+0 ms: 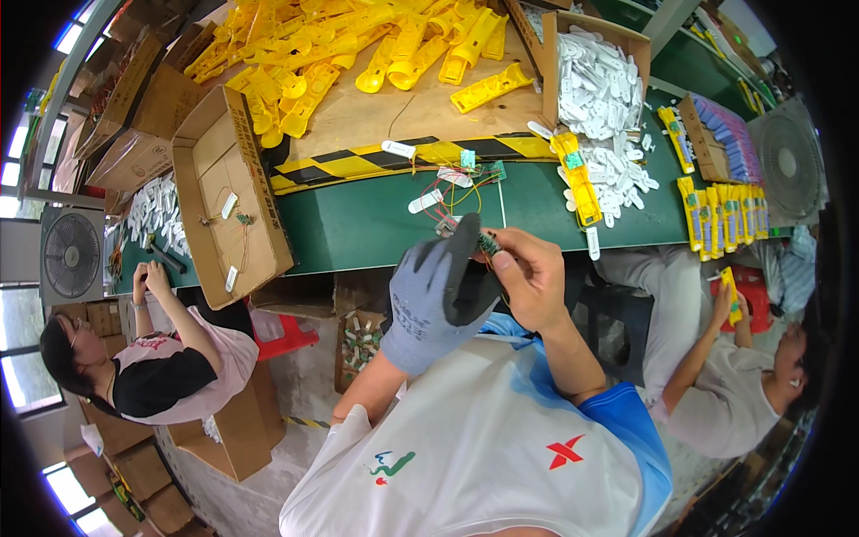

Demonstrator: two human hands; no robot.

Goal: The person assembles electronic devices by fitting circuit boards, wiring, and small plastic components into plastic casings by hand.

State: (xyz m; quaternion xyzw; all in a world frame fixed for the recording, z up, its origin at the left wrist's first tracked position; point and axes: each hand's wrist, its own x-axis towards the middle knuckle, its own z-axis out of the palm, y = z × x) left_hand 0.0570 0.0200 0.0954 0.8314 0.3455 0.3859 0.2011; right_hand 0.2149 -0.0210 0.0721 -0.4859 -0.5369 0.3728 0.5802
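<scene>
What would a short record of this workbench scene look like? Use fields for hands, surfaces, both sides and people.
Right hand: bare, pinching a green circuit board
Left hand: gloved, beside the board; contact unclear
Green table: wired white pieces ahead of the hands
Wooden surface: heaped yellow shells
Right side: loose white pieces in and beside a cardboard box
Left side: cardboard tray holding wired parts
People: left co-worker; right co-worker holding a yellow piece

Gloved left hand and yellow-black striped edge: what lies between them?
In the head view: white plastic pieces, red and yellow wires and a green circuit board on the tabletop.
</scene>
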